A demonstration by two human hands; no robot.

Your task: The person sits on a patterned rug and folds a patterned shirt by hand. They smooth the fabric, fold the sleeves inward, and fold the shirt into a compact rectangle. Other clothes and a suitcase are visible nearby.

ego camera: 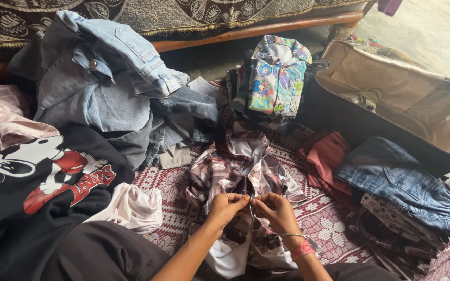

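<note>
Both of my hands meet over a patterned brown-and-white shirt (pixel 238 166) spread on the red patterned mat (pixel 167 182). My left hand (pixel 226 206) pinches the shirt's front edge near the middle. My right hand (pixel 275 210), with a pink band and a thin bangle at the wrist, grips the same fabric right beside it. The fingertips of the two hands touch. The lower part of the shirt lies bunched under my forearms.
A heap of denim clothes (pixel 105 78) lies at the back left, a black cartoon-print shirt (pixel 42 177) at the left. A colourful folded shirt (pixel 277 73) tops a pile behind. An open suitcase (pixel 391 88) stands right, with folded jeans (pixel 402 179) and red cloth (pixel 329 153) before it.
</note>
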